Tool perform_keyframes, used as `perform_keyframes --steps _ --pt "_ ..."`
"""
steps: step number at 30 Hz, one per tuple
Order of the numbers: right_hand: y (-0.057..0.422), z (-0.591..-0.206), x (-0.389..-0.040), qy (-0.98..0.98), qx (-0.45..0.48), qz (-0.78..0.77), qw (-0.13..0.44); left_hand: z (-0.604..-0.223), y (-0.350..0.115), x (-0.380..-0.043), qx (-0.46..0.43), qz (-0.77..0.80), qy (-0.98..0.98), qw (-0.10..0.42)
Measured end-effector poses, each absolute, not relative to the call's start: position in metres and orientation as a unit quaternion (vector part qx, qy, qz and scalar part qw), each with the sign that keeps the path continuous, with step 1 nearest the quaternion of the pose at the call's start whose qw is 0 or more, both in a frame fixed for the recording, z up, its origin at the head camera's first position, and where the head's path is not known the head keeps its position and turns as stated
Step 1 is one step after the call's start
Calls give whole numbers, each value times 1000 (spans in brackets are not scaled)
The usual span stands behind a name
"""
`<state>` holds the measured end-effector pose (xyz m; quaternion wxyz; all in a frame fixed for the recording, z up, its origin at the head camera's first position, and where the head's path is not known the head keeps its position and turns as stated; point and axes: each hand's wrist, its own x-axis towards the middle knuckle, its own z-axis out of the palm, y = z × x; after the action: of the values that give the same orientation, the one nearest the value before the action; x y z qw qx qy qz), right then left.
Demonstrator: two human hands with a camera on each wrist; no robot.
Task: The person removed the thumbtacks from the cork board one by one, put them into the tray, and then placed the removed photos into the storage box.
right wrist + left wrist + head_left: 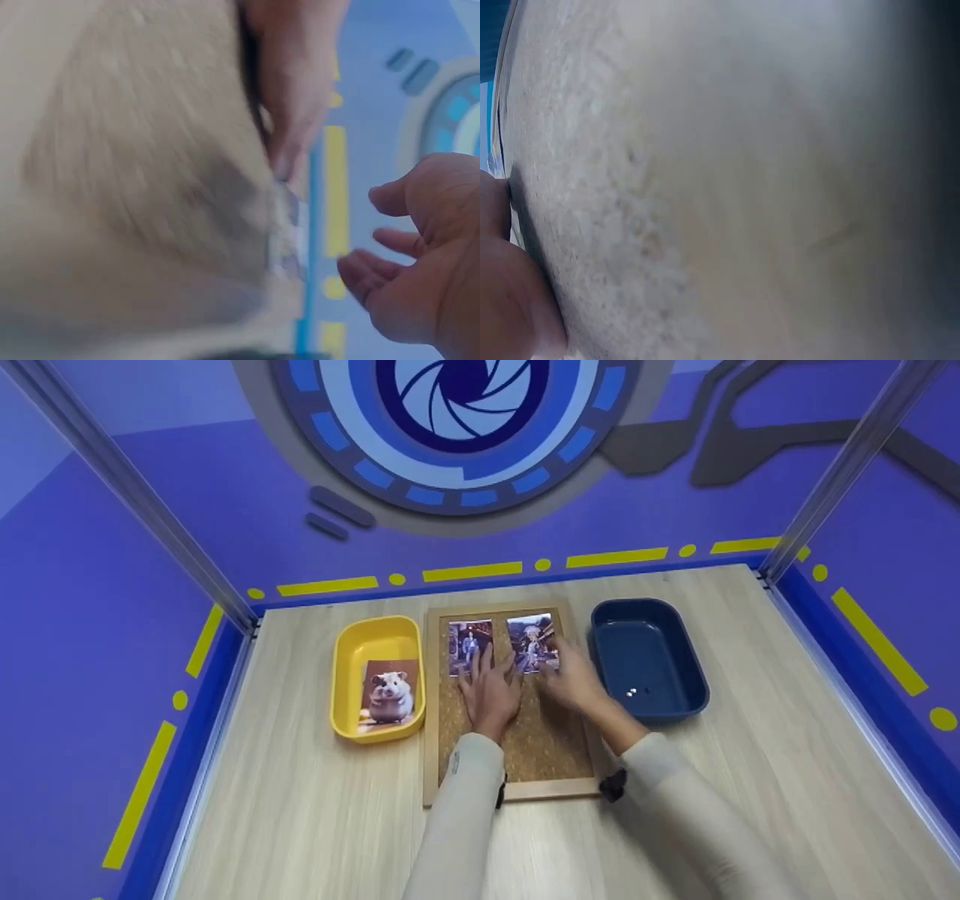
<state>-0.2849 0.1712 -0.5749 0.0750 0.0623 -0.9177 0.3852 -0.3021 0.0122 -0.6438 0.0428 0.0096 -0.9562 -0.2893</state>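
Observation:
A cork board (pixel 555 750) with a wooden frame lies on the table, and two photos are on its upper part. The left photo (pixel 459 636) shows a standing person; the right photo (pixel 529 634) shows a figure on a street. My left hand (pixel 493 697) rests on the board with fingers spread, its fingertips at the lower edge of the left photo and near the right one. My right hand (pixel 574 679) is at the right photo's lower right side. In the right wrist view its fingers (pixel 364 274) are loosely bent and apart from the thumb, with nothing visible between them.
Left of the board stands a yellow tray (pixel 341 675) with a hamster picture (pixel 390 694) in it. On the right is a dark blue tray (pixel 645 641) holding a few small shiny pieces (pixel 631 692). Purple panels (pixel 225 510) enclose the table.

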Motion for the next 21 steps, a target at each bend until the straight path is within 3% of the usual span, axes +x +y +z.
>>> perform_keyframes --steps 7,13,21 --pt "156 -628 -315 -912 -7 382 148 -640 13 -302 7 -289 -956 48" --pt "161 -629 -326 -929 -61 350 103 -643 12 -300 14 -299 -953 46" --pt "177 -636 -335 -921 -55 379 75 -646 7 -301 3 -324 -946 32"
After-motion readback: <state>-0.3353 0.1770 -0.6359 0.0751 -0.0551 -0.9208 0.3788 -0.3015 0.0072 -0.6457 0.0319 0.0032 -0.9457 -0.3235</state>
